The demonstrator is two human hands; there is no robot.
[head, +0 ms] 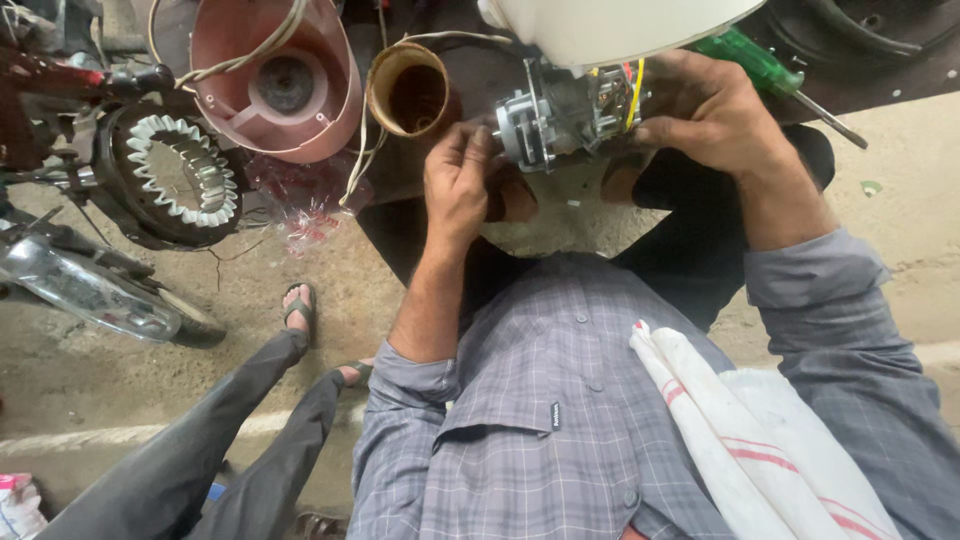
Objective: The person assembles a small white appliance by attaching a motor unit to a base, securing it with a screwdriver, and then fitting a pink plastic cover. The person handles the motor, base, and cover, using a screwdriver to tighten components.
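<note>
Small grey motor (560,110) between both hands: left hand (458,180) pinches its end at 8 o'clock, right hand (710,105) grips its wired side at 3 o'clock.

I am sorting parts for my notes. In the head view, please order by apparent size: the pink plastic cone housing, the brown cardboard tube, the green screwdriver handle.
1. Pink plastic cone housing, clearly largest.
2. Brown cardboard tube.
3. Green screwdriver handle, smallest, though the right hand partly hides it.
</note>
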